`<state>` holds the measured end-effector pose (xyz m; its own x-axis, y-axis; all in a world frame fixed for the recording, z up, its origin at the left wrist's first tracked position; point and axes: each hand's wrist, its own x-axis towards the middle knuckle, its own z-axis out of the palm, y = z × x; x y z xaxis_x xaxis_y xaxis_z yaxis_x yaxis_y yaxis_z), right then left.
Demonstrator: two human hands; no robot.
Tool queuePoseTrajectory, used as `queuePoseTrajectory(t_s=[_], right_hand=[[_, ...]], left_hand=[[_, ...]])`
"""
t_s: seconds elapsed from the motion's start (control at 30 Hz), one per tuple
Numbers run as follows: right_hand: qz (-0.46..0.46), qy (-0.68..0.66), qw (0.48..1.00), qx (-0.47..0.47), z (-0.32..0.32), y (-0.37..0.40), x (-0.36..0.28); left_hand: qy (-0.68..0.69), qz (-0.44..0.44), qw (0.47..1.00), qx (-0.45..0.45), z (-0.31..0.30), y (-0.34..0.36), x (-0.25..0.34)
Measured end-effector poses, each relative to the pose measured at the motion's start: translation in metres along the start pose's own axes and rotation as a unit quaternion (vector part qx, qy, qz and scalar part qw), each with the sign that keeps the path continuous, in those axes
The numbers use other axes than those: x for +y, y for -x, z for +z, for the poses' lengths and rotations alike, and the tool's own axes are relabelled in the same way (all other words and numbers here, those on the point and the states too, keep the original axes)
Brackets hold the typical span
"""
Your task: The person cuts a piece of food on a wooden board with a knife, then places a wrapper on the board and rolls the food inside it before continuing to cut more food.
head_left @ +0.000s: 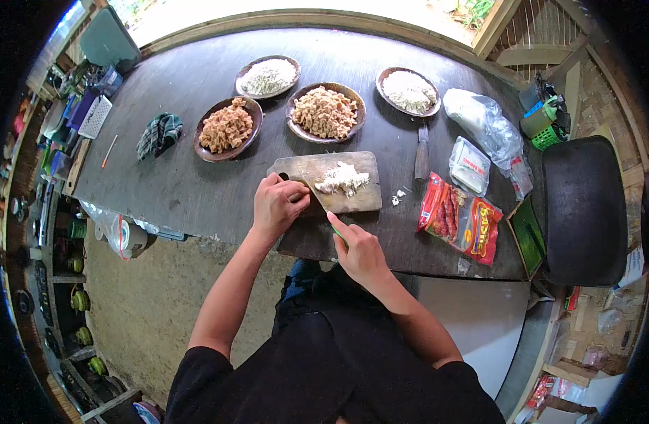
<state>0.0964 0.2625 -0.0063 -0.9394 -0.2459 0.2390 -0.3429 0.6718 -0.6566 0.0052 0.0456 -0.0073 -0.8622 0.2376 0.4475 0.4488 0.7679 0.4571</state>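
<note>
My right hand (pixel 358 253) is wrapped around the green handle of a knife (pixel 320 198). Its thin blade runs up and left across a wooden cutting board (pixel 356 202). At the board's left side my left hand (pixel 278 205) is closed, fingers curled down close to the blade; whatever lies under them is hidden. A heap of chopped whitish pieces (pixel 343 179) sits on the board, right of the blade. A few white scraps (pixel 399 196) lie on the table off the board's right edge.
Behind the board stand plates of brown chunks (pixel 324 113) (pixel 226 129) and of pale shreds (pixel 269 76) (pixel 409 92). To the right are a cleaver-like tool (pixel 422 152), a red sausage packet (pixel 459 218), a white packet (pixel 470 166) and a plastic bag (pixel 485 124). A checked cloth (pixel 159 135) lies left.
</note>
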Motion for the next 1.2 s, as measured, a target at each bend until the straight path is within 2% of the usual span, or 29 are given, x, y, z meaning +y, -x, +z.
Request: queuePoseTrajectory(t_s=[0.27,0.57,0.73,0.83,0.97,1.03,1.2], right_hand=[[0.002,0.03,0.999,0.017,-0.002,-0.006,0.002],[-0.007,0.004,1.0,-0.01,-0.01,0.002,-0.003],[0.016,0.054,0.998,-0.019,0.001,-0.006,-0.005],[-0.003,0.019,1.0,0.007,0.0,-0.013,0.002],[0.024,0.025,0.999,0.008,-0.009,-0.005,0.001],[-0.008,0.005,1.0,0.01,-0.009,0.001,0.0],[-0.007,0.003,1.0,-0.001,-0.003,0.001,-0.005]], left_hand=[[-0.015,-0.024,0.999,-0.018,-0.004,-0.002,0.001],[-0.025,-0.019,0.999,-0.018,-0.003,-0.001,0.002],[0.0,-0.012,1.0,0.005,-0.003,-0.002,0.004],[-0.021,-0.016,1.0,-0.003,-0.004,-0.001,0.002],[-0.016,-0.028,0.999,-0.002,-0.002,-0.001,0.003],[-0.016,-0.033,0.999,-0.001,0.0,0.0,0.0],[-0.026,-0.025,0.999,-0.01,-0.004,-0.001,0.002]])
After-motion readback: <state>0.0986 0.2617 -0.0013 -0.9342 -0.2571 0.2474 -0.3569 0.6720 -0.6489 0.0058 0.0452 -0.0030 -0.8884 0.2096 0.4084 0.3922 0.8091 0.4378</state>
